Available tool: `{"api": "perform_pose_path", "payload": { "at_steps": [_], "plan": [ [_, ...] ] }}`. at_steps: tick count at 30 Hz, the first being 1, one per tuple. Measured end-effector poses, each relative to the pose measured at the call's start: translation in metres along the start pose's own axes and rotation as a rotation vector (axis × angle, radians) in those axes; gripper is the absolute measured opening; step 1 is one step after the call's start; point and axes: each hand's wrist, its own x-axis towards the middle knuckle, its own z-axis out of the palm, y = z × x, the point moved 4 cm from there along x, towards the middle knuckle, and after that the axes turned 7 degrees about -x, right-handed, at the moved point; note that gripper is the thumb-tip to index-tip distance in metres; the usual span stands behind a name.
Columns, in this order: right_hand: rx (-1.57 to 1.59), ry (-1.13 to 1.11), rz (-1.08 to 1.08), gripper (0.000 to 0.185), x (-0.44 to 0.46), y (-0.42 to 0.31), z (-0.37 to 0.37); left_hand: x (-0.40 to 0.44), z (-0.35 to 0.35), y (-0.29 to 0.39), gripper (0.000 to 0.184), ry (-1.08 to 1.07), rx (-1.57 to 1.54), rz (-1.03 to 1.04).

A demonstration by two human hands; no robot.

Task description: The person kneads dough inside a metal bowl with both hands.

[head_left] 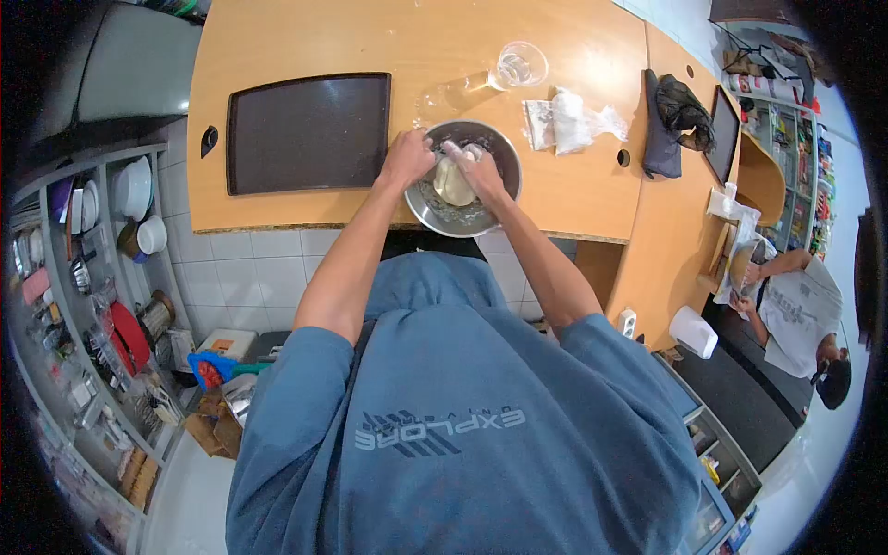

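Note:
A steel mixing bowl (507, 155) stands near the table's front edge, with a pale lump of dough (453, 188) in it and floury bits stuck to its inner wall. My left hand (410, 157) is at the bowl's left rim, fingers curled over it. Inside the bowl, my right hand (476, 171) presses on the dough with bent, flour-dusted fingers. Part of the dough is hidden beneath that hand.
A dark baking tray (310, 134) lies left of the bowl. Behind the bowl are a clear cup (522, 65) and white plastic bags (571, 122). Dark cloth items (680, 116) lie farther right. Another person (800, 310) works at the right. Shelves (88, 277) line the left.

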Motion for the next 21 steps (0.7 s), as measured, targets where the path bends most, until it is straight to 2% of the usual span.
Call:
{"api": "perform_pose_path", "payload": {
  "at_steps": [3,4,7,10,13,16,19,21],
  "plan": [
    [-0.050,-0.054,0.012,0.053,-0.003,0.006,0.001,0.000,0.001,0.002,0.025,-0.025,0.027,0.018],
    [-0.072,-0.137,0.026,0.054,-0.004,0.003,0.000,0.000,0.001,0.003,0.025,-0.023,0.030,0.018],
    [-0.490,-0.287,-0.033,0.056,0.006,-0.014,-0.002,-0.002,-0.002,0.007,0.024,-0.026,0.061,-0.001],
    [-0.697,-0.384,-0.160,0.062,0.024,-0.017,0.011,-0.003,-0.001,0.009,0.024,-0.037,0.084,-0.017],
    [-0.493,-0.405,-0.282,0.063,0.022,-0.016,0.023,0.000,-0.001,0.008,0.024,-0.032,0.085,-0.023],
    [-0.816,-0.538,-0.541,0.058,-0.003,-0.031,0.021,0.001,-0.001,0.009,0.024,-0.054,0.097,-0.023],
    [-0.987,-0.386,-0.649,0.044,-0.008,-0.017,0.025,0.000,0.000,0.009,0.022,-0.038,0.073,0.021],
    [-1.100,-0.311,-0.568,0.038,-0.022,-0.016,0.031,-0.002,-0.001,0.007,0.021,-0.013,0.071,0.036]
  ]
}}
